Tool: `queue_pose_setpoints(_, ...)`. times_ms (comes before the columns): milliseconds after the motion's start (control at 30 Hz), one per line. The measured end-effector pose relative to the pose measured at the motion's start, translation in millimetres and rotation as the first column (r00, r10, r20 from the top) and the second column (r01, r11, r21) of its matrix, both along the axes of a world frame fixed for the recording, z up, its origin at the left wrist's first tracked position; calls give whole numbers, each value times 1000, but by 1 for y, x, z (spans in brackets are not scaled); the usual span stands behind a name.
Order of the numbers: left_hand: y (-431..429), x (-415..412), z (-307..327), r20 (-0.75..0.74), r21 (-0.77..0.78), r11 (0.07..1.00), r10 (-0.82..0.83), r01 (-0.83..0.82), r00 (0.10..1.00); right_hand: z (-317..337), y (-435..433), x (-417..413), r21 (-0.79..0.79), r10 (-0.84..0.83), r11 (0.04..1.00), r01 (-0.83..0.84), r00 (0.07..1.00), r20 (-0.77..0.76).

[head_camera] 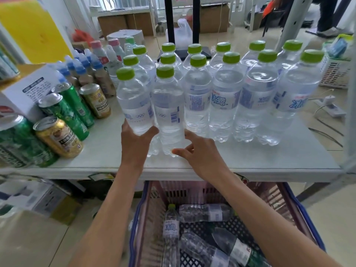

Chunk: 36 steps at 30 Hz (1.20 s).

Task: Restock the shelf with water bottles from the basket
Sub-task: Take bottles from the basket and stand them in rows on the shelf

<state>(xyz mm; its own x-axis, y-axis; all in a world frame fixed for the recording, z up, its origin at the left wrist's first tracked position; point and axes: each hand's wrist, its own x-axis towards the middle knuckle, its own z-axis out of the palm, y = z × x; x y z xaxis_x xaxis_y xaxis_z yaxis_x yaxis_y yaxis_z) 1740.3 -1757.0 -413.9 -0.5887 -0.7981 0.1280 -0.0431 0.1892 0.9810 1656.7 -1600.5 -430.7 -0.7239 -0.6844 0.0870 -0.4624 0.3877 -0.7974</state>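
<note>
Curling round front-left bottle (133, 105) low down, L grip (134, 143); R grip (200, 155) pinching next bottle (168, 112) at base, nr shelf (250, 160) front.

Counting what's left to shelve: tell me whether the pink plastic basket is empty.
Not empty. The pink plastic basket with blue rim holds several clear plastic water bottles lying on their sides.

Pretty full white shelf (250, 160): rows of green-capped water bottles (223, 105), with drink cans (59, 137) and a carton (28, 89) left of them.
</note>
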Motion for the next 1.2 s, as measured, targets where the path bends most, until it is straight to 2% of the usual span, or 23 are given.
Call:
queue_pose_setpoints(267,-5,13,-3,140,-71,990,-111,122,984,-4,10,-1,36,-17,999,17,1000,-11)
queue_pose_setpoints(400,-5,16,-5,229,-43,986,-148,162,962,-5,16,2,28,-15,999,16,999,-41)
queue_pose_setpoints(600,-10,16,-2,288,-21,988,-142,154,947,-1,14,0,68,29,997,-23,996,-80)
queue_pose_setpoints(700,-12,21,1,410,-60,985,-125,163,904,3,12,1,130,61,990,-46,992,-113)
queue_pose_setpoints(767,-12,27,6,572,-124,981,-51,148,818,4,13,3,126,0,992,11,996,-87)
queue_pose_setpoints(867,2,48,26,805,-214,954,50,210,592,14,27,4,51,-57,997,56,998,26)
queue_pose_setpoints(900,8,55,31,839,-212,937,29,276,544,19,34,3,55,2,998,-7,995,100)
queue_pose_setpoints(967,21,62,35,870,-158,878,-92,452,484,26,52,3,99,226,960,-262,932,282)
queue_pose_setpoints(1000,30,62,33,869,-132,831,-165,540,467,27,60,4,137,321,910,-391,874,366)
queue_pose_setpoints(1067,49,56,17,878,-78,727,-274,682,393,15,72,5,263,407,771,-580,767,497)
queue_pose_setpoints(1133,67,48,-15,927,11,647,-293,762,236,-13,79,4,431,394,584,-688,704,591)
queue_pose_setpoints(1200,81,42,-59,971,123,616,-237,778,35,-53,85,-2,562,293,389,-730,676,676)
